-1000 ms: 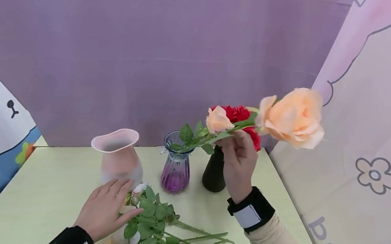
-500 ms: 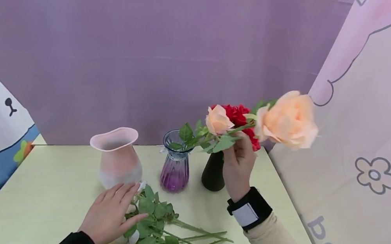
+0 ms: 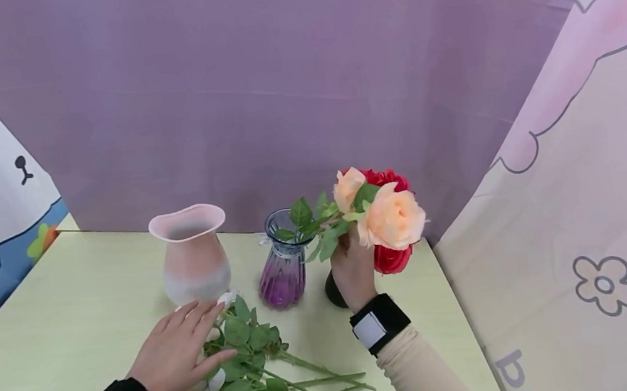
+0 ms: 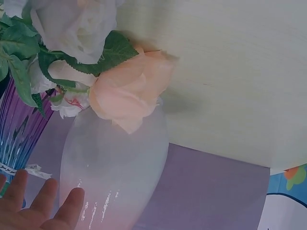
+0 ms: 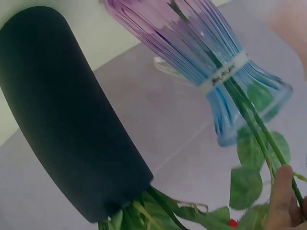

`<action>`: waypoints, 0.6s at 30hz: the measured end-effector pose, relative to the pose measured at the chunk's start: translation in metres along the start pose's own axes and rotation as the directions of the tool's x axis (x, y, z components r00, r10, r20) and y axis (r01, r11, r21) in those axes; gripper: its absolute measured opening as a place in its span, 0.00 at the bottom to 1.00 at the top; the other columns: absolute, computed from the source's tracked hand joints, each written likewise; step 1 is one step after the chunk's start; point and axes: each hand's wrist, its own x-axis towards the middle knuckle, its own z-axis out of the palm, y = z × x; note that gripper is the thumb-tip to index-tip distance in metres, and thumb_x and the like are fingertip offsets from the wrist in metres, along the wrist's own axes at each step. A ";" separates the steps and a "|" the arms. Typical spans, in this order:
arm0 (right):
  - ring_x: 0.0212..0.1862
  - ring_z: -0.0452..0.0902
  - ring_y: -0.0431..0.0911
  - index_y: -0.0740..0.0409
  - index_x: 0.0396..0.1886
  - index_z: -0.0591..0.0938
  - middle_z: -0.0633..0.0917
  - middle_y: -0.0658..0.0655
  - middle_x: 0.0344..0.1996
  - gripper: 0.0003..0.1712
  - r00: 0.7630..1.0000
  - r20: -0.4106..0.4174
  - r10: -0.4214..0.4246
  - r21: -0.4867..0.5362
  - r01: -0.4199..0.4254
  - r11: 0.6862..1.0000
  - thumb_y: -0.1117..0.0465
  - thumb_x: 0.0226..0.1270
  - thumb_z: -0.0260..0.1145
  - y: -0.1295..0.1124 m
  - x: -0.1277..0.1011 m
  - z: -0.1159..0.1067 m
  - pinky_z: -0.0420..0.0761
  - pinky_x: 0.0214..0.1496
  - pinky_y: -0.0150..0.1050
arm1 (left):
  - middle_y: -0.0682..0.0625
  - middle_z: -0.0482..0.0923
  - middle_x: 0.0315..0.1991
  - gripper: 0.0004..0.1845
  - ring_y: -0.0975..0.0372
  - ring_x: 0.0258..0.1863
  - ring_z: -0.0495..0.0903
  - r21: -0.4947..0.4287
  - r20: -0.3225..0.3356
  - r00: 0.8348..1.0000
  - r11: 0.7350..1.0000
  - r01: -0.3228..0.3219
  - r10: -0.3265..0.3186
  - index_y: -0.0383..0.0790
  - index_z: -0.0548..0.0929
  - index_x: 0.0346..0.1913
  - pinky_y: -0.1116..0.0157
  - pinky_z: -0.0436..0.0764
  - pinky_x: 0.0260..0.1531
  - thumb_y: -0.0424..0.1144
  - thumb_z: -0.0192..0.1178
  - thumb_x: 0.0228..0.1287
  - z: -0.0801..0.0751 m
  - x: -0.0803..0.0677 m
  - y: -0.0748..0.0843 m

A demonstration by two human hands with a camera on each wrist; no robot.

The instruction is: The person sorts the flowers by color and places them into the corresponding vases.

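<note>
Lowered, peach rose (image 3: 392, 217); stem seemingly inside purple vase (image 5: 206, 57).

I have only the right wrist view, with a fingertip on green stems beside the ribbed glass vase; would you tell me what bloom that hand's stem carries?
Observer: The right hand grips the stem of a large peach rose, its head in front of the red flowers in the black vase.
Operator: Thank you, and where is the left hand?
Observer: The left hand rests with straight fingers on the loose flowers lying on the table, just in front of the pink frosted vase.
</note>
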 end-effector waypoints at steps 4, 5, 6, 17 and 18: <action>0.39 0.78 0.51 0.58 0.37 0.82 0.82 0.58 0.33 0.06 0.998 0.032 -0.047 -0.128 0.051 0.990 0.65 0.69 0.58 -0.044 -0.003 0.000 0.80 0.40 0.45 | 0.62 0.42 0.80 0.58 0.56 0.81 0.42 -0.001 0.007 1.000 1.000 0.004 -0.004 0.66 0.48 0.79 0.37 0.34 0.76 0.87 0.46 0.46 0.005 -0.001 -0.001; 0.39 0.78 0.51 0.60 0.35 0.81 0.82 0.58 0.32 0.08 0.998 0.047 -0.038 -0.144 0.045 0.989 0.63 0.70 0.57 -0.040 -0.004 0.004 0.80 0.41 0.46 | 0.62 0.41 0.81 0.58 0.56 0.81 0.41 -0.002 0.010 1.000 1.000 0.004 -0.004 0.66 0.48 0.79 0.38 0.33 0.76 0.87 0.46 0.46 0.007 -0.001 -0.002; 0.38 0.79 0.53 0.61 0.32 0.81 0.82 0.58 0.29 0.09 0.998 0.060 -0.026 -0.166 0.036 0.985 0.63 0.70 0.56 -0.050 -0.004 0.004 0.81 0.39 0.50 | 0.62 0.41 0.81 0.58 0.56 0.81 0.41 -0.003 0.013 1.000 1.000 0.004 -0.004 0.66 0.48 0.79 0.37 0.33 0.76 0.87 0.46 0.46 0.009 -0.002 -0.002; 0.27 0.83 0.44 0.52 0.39 0.82 0.85 0.52 0.29 0.09 0.989 0.098 0.112 -0.027 -0.109 0.994 0.52 0.71 0.63 0.012 -0.007 0.055 0.84 0.38 0.42 | 0.63 0.40 0.81 0.58 0.57 0.81 0.40 -0.015 0.016 1.000 1.000 0.008 -0.008 0.66 0.48 0.79 0.37 0.35 0.76 0.87 0.46 0.45 0.026 -0.007 -0.002; 0.27 0.84 0.45 0.50 0.39 0.82 0.85 0.52 0.29 0.09 0.989 0.092 0.113 -0.062 -0.108 0.992 0.51 0.71 0.62 0.023 -0.007 0.061 0.84 0.39 0.46 | 0.63 0.40 0.81 0.58 0.57 0.81 0.40 -0.015 0.016 1.000 1.000 0.007 -0.007 0.66 0.48 0.79 0.37 0.35 0.76 0.87 0.46 0.46 0.028 -0.007 -0.002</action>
